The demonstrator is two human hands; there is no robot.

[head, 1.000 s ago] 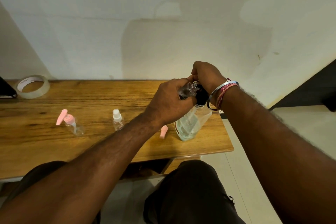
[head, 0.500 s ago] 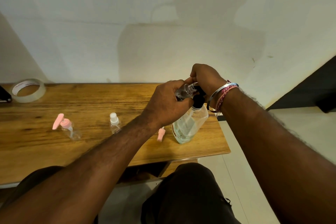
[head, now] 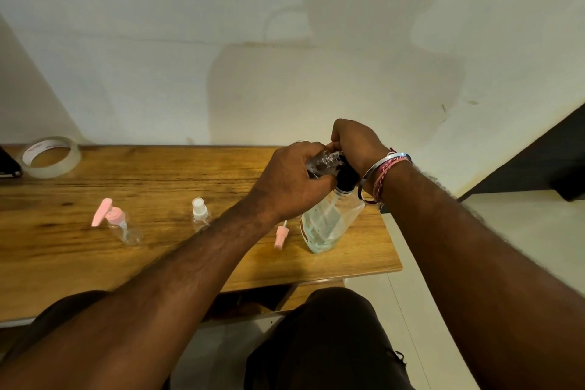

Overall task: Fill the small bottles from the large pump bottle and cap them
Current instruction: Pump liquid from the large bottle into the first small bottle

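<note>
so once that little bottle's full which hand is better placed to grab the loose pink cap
Right, probably. The left hand grips the small clear bottle, so the right hand, on the large pump bottle's head, frees up first. The pink cap lies just beside that bottle.

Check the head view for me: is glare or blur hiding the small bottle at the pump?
Head view: sharp overall, warm dim light, no strong glare. The small clear bottle shows only in part, inside the left hand. The right hand covers the pump head of the large pump bottle. Wide-angle lens bends the frame edges.
</note>
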